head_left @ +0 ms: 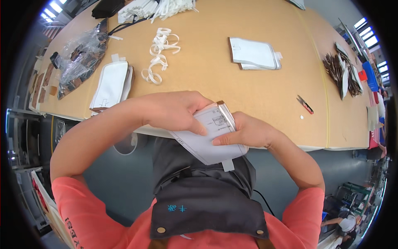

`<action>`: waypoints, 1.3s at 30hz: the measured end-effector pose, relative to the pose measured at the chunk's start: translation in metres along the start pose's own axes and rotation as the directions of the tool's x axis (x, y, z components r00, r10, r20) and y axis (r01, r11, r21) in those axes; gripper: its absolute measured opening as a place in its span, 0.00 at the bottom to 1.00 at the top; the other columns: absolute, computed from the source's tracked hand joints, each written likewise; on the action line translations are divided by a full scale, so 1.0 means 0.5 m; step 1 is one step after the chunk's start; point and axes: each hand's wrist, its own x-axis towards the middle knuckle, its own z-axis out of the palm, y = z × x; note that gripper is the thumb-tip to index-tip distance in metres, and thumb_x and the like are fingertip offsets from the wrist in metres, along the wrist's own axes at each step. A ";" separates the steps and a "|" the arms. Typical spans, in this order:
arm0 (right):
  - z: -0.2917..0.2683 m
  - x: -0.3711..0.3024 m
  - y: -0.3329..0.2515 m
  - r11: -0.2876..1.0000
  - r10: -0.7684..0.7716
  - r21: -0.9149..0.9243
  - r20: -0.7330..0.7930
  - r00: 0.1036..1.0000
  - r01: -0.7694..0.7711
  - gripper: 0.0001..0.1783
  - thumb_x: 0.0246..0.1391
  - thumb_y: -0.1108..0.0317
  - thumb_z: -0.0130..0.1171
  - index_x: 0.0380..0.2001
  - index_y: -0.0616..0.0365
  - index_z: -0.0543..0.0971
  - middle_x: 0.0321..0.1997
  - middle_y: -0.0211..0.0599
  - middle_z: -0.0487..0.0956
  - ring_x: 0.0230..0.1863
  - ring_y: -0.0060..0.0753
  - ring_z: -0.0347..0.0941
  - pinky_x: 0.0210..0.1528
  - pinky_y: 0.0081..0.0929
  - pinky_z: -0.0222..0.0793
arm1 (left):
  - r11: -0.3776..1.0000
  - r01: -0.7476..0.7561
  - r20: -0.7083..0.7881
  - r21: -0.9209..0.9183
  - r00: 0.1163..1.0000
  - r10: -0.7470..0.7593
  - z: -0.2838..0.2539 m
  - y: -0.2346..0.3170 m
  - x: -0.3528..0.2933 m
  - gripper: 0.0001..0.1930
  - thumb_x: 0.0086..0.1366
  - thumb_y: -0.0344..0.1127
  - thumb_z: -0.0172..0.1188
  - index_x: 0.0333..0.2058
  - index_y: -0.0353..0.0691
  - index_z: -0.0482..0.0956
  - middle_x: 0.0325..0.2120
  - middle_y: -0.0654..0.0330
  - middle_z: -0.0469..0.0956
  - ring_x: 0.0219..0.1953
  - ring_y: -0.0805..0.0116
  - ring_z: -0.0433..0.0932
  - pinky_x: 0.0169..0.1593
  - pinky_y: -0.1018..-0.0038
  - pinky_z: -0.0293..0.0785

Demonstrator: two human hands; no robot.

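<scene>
You are holding the flat white pouch [209, 139] with both hands (it seems light and floppy), left hand [176, 111] fingers and right hand [244, 132] fingers pinching its upper edge.

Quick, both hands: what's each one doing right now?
Left hand: closed on the flat white rectangular pouch with brown edging, gripping its upper left.
Right hand: closed on the same pouch's right side.

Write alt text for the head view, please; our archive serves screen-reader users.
Both hands, left hand and right hand, hold a flat white fabric pouch at the near edge of a tan worktable. On the table lie similar white pieces, tangled white strips and red snips.
</scene>
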 end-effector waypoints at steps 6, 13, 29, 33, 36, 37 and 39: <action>-0.019 0.040 0.024 0.993 0.038 0.117 -0.031 0.999 -0.034 0.24 0.57 0.66 0.67 0.55 0.61 0.77 0.51 0.37 0.81 0.50 0.28 0.76 0.55 0.28 0.70 | 0.996 0.033 0.012 0.088 0.999 -0.034 -0.063 -0.007 0.045 0.19 0.58 0.28 0.64 0.50 0.34 0.77 0.42 0.59 0.82 0.42 0.74 0.79 0.46 0.74 0.75; -0.040 0.070 0.055 0.824 0.016 0.565 -0.095 0.995 0.041 0.23 0.57 0.72 0.65 0.56 0.63 0.75 0.53 0.38 0.79 0.55 0.31 0.75 0.58 0.32 0.72 | 0.981 -0.051 -0.185 0.188 0.979 0.087 -0.128 -0.018 0.094 0.25 0.50 0.33 0.71 0.48 0.35 0.78 0.40 0.57 0.82 0.42 0.70 0.80 0.44 0.72 0.75; -0.010 0.058 0.100 0.621 0.042 0.681 -0.522 0.852 0.387 0.40 0.48 0.73 0.69 0.64 0.62 0.62 0.59 0.43 0.73 0.61 0.40 0.72 0.62 0.40 0.70 | 0.679 -0.543 -0.647 -0.494 0.752 0.130 0.018 -0.183 0.067 0.20 0.72 0.37 0.56 0.58 0.31 0.73 0.48 0.54 0.80 0.50 0.70 0.79 0.55 0.71 0.75; 0.015 0.048 0.114 0.643 0.045 0.637 -0.584 0.810 0.424 0.40 0.48 0.73 0.69 0.64 0.62 0.63 0.59 0.43 0.74 0.61 0.41 0.72 0.62 0.40 0.70 | 0.606 -0.554 -0.632 -0.571 0.767 0.106 0.065 -0.198 0.076 0.18 0.72 0.37 0.57 0.54 0.30 0.77 0.43 0.58 0.82 0.44 0.75 0.80 0.48 0.76 0.77; 0.021 0.038 0.123 0.640 0.062 0.650 -0.575 0.816 0.409 0.40 0.48 0.73 0.70 0.63 0.62 0.64 0.58 0.43 0.74 0.60 0.41 0.72 0.63 0.40 0.70 | 0.574 -0.528 -0.606 -0.625 0.792 0.069 0.076 -0.200 0.077 0.17 0.72 0.37 0.57 0.52 0.30 0.78 0.40 0.60 0.83 0.40 0.78 0.81 0.44 0.80 0.78; 0.020 0.038 0.123 0.651 0.063 0.643 -0.576 0.815 0.404 0.39 0.47 0.73 0.70 0.63 0.62 0.64 0.58 0.43 0.75 0.60 0.40 0.72 0.62 0.40 0.70 | 0.572 -0.531 -0.610 -0.625 0.790 0.065 0.069 -0.195 0.079 0.17 0.72 0.37 0.57 0.52 0.30 0.79 0.39 0.60 0.83 0.39 0.78 0.81 0.43 0.80 0.78; 0.033 0.032 0.128 0.673 0.065 0.626 -0.581 0.812 0.394 0.39 0.47 0.74 0.70 0.63 0.63 0.65 0.58 0.43 0.75 0.60 0.40 0.72 0.62 0.39 0.70 | 0.599 -0.555 -0.647 -0.577 0.758 0.080 0.077 -0.198 0.086 0.17 0.71 0.37 0.57 0.51 0.29 0.79 0.39 0.61 0.83 0.38 0.79 0.81 0.42 0.81 0.77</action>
